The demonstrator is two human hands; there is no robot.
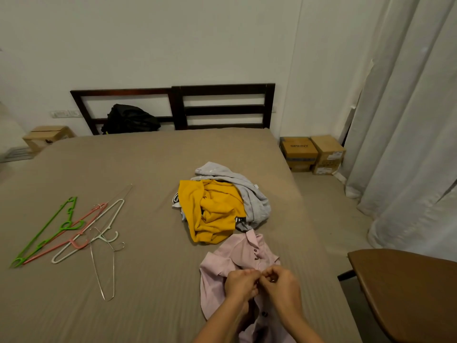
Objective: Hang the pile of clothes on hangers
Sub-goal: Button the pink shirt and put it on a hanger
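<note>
Nearest the lens, two bare forearms come in from the bottom edge. The left hand [241, 283] and right hand [282, 284] meet over a pale pink button-front shirt [215, 273], spread on the taupe-sheeted bed [136, 164] w/ its collar pointing away. The fingers [252, 274] of both hands are curled tight and pinch the shirt's front placket approx. mid-chest, prob. working a button; doing up or undoing can't be told, as the knuckles hide it. Progress: early. Nothing is on a hanger yet. The pink shirt is the only piece apart from the pile, which sits just beyond the collar: a mustard-yellow garment [212, 209] on top, a light grey garment [254, 201] behind and to the right, plus bits of black-and-white fabric poking out underneath, so the item count is unclear. Well apart to the left lie the hangers, overlapping: a green plastic hanger [47, 231], a pink plastic hanger [61, 246], a white plastic hanger [99, 226] and a thin bare-wire hanger [103, 273]. A 2nd wire one may lie under them, hard to say. The shirt's hem is cut off by the frame's bottom edge.
</note>
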